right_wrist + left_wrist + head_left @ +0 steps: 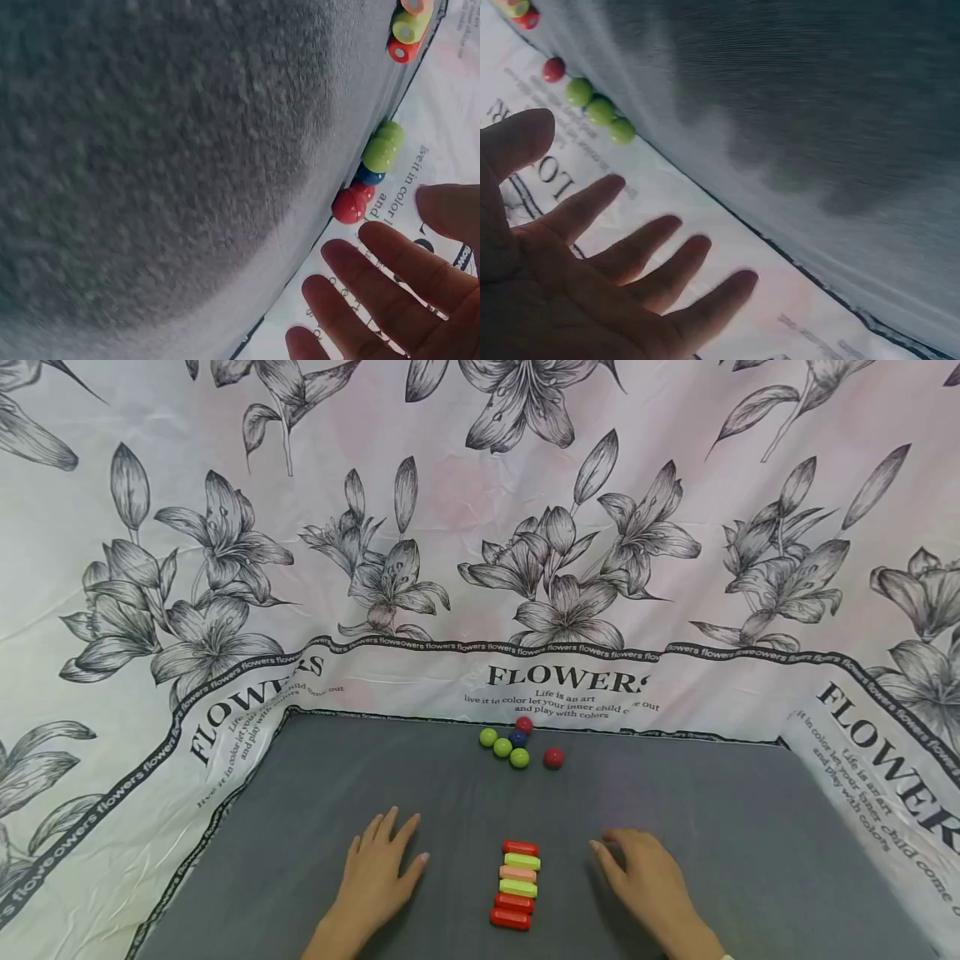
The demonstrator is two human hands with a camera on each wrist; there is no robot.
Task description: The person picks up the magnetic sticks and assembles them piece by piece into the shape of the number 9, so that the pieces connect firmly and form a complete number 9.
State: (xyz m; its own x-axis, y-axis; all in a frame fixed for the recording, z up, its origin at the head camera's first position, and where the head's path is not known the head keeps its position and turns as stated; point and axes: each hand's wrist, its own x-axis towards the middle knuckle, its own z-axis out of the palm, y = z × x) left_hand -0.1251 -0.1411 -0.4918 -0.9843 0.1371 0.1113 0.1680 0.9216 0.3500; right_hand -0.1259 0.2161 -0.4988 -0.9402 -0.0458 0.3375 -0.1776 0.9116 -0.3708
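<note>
In the head view a column of several short rods lies on the grey table: red rods [511, 918] at the near end, yellow-green rods [518, 888] and an orange rod [517, 874] between, and a red rod [521, 847] at the far end. To the left of the column is my left hand [378, 877], its fingers spread and nothing in them. My right hand [648, 881] is on the column's other side, holding nothing, fingers loosely bent. Both wrist views show the palms bare. In the right wrist view, the orange, yellow-green and red rods [407, 28] show pale round ends.
Near the table's back edge sit several small balls: green balls [502, 747], a dark blue ball [518, 738], and two red balls, one [553, 758] slightly apart on the right. A white floral cloth [405, 681] borders the grey surface [315, 777] behind and at both sides.
</note>
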